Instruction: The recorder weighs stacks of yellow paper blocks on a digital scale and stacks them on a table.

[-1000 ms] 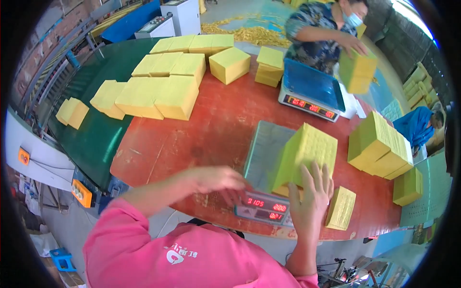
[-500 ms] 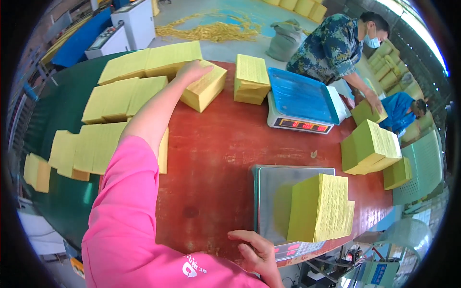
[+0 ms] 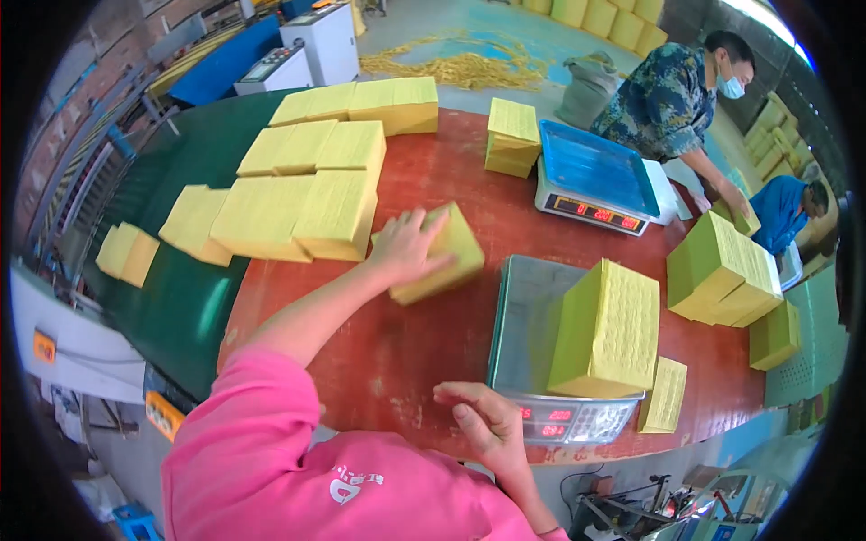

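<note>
My left hand (image 3: 406,248) lies over a yellow paper stack (image 3: 462,243), fingers spread across its top and side; the stack is slightly blurred and stands on the red table left of the near scale. Loosely curled, my right hand (image 3: 487,419) hovers at the front left corner of that scale (image 3: 532,311), with nothing visible in it. On the scale's metal pan rests a tall yellow paper stack (image 3: 609,329). Beside the pan, on the right, is a thinner yellow stack (image 3: 663,397).
Rows of yellow stacks (image 3: 307,212) span the green surface (image 3: 203,135) and red table (image 3: 361,361). Behind are a scale with a blue tray (image 3: 600,167) and another stack (image 3: 511,135). More stacks (image 3: 722,270) stand right, near a masked person (image 3: 663,95) and someone in blue (image 3: 785,212).
My left hand has brought the yellow stack from the back rows toward me, nearer the close scale. My right hand stays by that scale. The whole view has shifted.
</note>
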`<state>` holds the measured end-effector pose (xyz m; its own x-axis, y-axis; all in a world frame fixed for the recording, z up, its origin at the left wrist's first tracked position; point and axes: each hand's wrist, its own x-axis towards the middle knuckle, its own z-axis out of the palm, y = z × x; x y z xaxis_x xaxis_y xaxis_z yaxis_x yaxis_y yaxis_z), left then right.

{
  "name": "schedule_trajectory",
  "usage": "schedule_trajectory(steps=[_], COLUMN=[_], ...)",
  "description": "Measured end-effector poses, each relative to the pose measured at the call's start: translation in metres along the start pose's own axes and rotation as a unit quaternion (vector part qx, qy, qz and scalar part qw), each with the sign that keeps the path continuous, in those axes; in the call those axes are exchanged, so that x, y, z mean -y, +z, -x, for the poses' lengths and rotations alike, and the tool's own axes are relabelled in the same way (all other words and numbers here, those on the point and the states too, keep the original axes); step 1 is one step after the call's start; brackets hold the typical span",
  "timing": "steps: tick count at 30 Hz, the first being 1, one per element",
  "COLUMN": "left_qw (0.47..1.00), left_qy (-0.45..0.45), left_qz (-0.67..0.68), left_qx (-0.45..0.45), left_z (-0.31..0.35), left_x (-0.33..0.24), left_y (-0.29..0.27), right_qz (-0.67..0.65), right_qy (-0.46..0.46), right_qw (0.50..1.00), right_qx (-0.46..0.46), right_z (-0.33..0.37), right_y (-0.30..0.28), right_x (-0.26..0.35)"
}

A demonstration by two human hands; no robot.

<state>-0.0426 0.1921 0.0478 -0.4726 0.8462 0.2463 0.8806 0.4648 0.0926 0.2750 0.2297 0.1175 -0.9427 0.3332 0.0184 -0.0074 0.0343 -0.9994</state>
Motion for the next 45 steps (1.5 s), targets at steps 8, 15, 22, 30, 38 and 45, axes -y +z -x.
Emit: schedule_trajectory(steps=[8, 15, 22, 30, 38, 45], left_qw=[0.978, 0.661, 0.453, 0.811, 0.717, 0.588], left_qy=[0.169, -0.483, -0.411, -0.292, -0.201, -0.023], left_qz=[0.019, 0.526, 0.758, 0.498, 0.661, 0.809], left_qx=[0.118, -0.228, -0.226, -0.094, -0.097, -0.019], left_z=[0.189, 0.351, 0.347, 0.399, 0.338, 0.08], left_x=[-0.085, -0.148, -0.189, -0.155, -0.149, -0.227], left_y=[-0.116, -0.059, -0.045, -0.015, -0.073, -0.177], right_qz=[0.214, 0.263, 0.255, 0.127, -0.085, -0.007], right_qy=[-0.179, -0.072, -0.067, -0.01, 0.095, -0.077], right_qw=[0.96, 0.955, 0.963, 0.99, 0.989, 0.974], right_qx=[0.005, 0.112, 0.063, 0.06, 0.08, -0.212], right_z=[-0.016, 0.035, 0.071, 0.083, 0.104, 0.054], right_y=[0.007, 0.024, 0.046, 0.028, -0.022, -0.148], right_x=[-0.059, -0.068, -0.073, -0.103, -0.019, 0.091])
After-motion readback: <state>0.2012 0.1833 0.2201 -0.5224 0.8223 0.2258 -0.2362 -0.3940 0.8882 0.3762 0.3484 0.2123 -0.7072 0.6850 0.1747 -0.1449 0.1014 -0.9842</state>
